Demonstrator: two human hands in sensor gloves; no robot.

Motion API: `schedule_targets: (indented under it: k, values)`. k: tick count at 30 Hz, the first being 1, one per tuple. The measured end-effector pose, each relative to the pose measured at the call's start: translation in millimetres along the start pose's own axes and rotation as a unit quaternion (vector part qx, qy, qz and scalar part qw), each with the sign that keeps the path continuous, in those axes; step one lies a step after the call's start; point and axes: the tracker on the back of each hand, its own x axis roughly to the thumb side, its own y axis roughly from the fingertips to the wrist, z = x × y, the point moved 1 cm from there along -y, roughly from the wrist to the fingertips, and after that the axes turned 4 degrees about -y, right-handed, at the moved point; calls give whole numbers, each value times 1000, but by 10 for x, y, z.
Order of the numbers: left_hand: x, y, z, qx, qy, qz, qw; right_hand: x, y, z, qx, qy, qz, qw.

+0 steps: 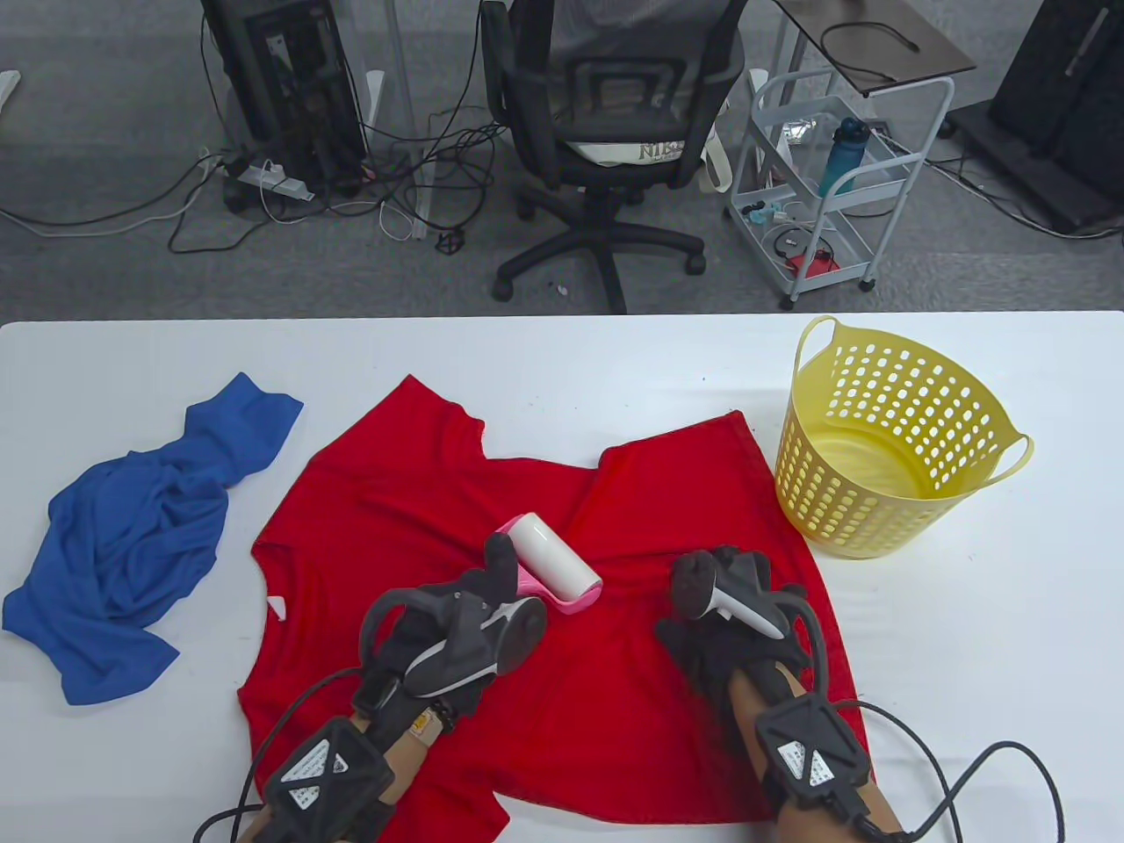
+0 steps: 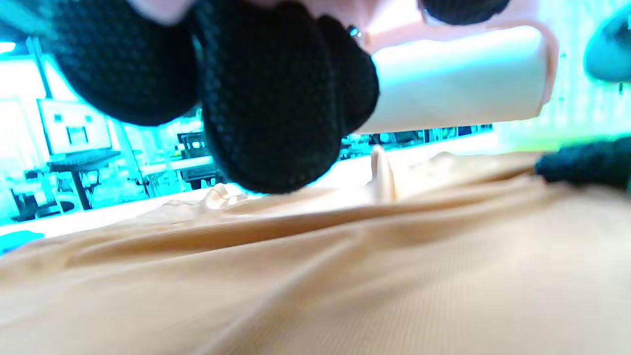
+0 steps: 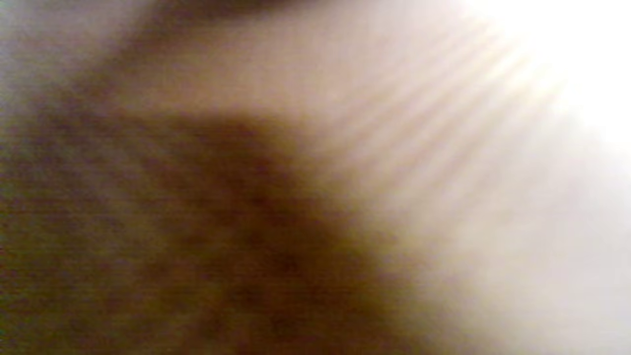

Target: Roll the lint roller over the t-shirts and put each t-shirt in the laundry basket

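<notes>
- Red t-shirt (image 1: 413, 527) spread flat on white table (image 1: 615, 360), mid-front; wrinkled.
- Left hand (image 1: 465, 615) curled round pink handle of lint roller (image 1: 553, 558); white roll lies on shirt w/ its end pointing away from the person. Left wrist view: gloved fingers (image 2: 266, 98) wrapped at handle, roll (image 2: 458, 79) just above the cloth.
- Right hand (image 1: 724, 597) palm down on shirt, right of roller, fingers look flat, pressing fabric. Right wrist view all blur, can't tell more.
- Blue t-shirt (image 1: 132, 544) crumpled at table's left, apart from red one.
- Yellow laundry basket (image 1: 887, 439) upright at right, nothing in it, close to red shirt's edge.
</notes>
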Motion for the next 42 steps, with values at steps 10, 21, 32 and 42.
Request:
schedule_targets:
  k: [10,21,32,42]
  values:
    - [29,118,-118,23,218,81,972,526,1160,522,-220,-265,243,907]
    - [581,310,23,-15,342,267,901,671,1122,127,-56,-541,298,784]
    - [519,257,3,-1,326,310,893,262,1057,335,-155,-576,282,752]
    - [-393,-309,486,-27,-67,-11,997,-316,1306,819,-293,-180,105,933]
